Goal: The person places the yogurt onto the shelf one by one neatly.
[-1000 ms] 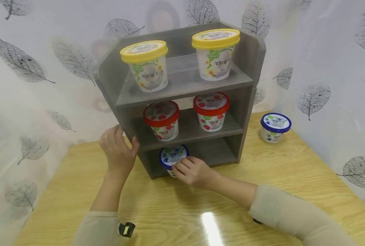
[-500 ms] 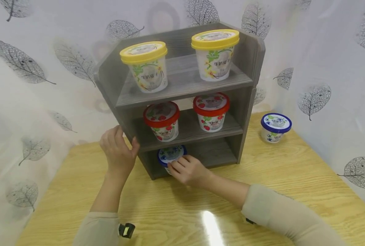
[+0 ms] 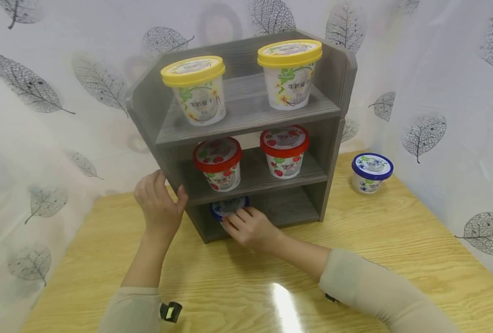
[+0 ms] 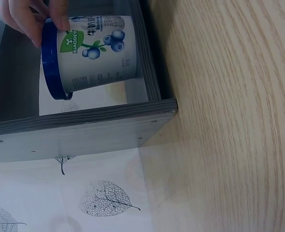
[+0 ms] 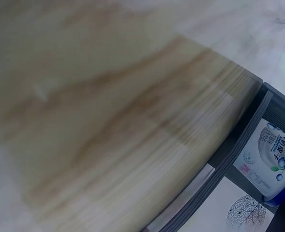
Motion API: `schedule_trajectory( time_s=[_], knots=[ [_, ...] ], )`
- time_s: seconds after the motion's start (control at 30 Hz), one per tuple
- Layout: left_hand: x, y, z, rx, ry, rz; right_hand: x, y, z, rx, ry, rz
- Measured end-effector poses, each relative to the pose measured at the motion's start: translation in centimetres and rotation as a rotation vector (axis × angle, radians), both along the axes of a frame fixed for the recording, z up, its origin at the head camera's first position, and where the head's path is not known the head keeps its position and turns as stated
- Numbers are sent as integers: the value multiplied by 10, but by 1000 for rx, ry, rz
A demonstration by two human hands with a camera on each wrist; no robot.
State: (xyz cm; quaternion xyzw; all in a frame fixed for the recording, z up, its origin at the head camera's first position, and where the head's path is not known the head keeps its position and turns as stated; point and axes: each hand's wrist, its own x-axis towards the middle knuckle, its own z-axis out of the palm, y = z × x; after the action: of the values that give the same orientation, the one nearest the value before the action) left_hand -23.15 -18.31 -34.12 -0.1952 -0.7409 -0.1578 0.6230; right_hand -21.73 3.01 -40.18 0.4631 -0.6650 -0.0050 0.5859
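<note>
My right hand [image 3: 250,230] pinches the lid rim of a blue-lidded tub [image 4: 98,55] with blueberries printed on its white side. This tub stands upright in the left part of the bottom compartment of a grey wooden shelf [image 3: 246,125]. In the head view my fingers partly cover it; in the right wrist view its printed side [image 5: 273,157] shows at the right edge. My left hand [image 3: 159,201] rests against the shelf's left side panel, fingers extended and thumb near the front edge. A second blue-lidded tub [image 3: 371,173] stands on the table, right of the shelf.
Two yellow-lidded tubs [image 3: 200,101] [image 3: 289,85] stand on the top board. Two red-lidded tubs [image 3: 223,178] [image 3: 285,164] occupy the middle board. The wooden table [image 3: 213,296] lies under the shelf, with a leaf-patterned cloth [image 3: 63,152] behind and at both sides.
My right hand has moved the blue-lidded tub slightly left and deeper into the bottom compartment. The left hand has stayed at the side panel.
</note>
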Motion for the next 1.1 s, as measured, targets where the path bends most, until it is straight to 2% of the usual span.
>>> schedule_trajectory(
  time_s=[0.17, 0.5, 0.8, 1.1],
  knots=[
    [0, 1, 0, 2, 0, -5, -4, 5, -6, 25, -2, 5],
    [0, 0, 1, 7, -8, -13, -7, 20, 3, -27, 32, 52],
    [1, 0, 2, 6, -14, -15, -9, 40, 7, 26, -14, 53],
    [0, 0, 2, 3, -3, -9, -10, 57, 9, 40, 5, 71]
  ],
)
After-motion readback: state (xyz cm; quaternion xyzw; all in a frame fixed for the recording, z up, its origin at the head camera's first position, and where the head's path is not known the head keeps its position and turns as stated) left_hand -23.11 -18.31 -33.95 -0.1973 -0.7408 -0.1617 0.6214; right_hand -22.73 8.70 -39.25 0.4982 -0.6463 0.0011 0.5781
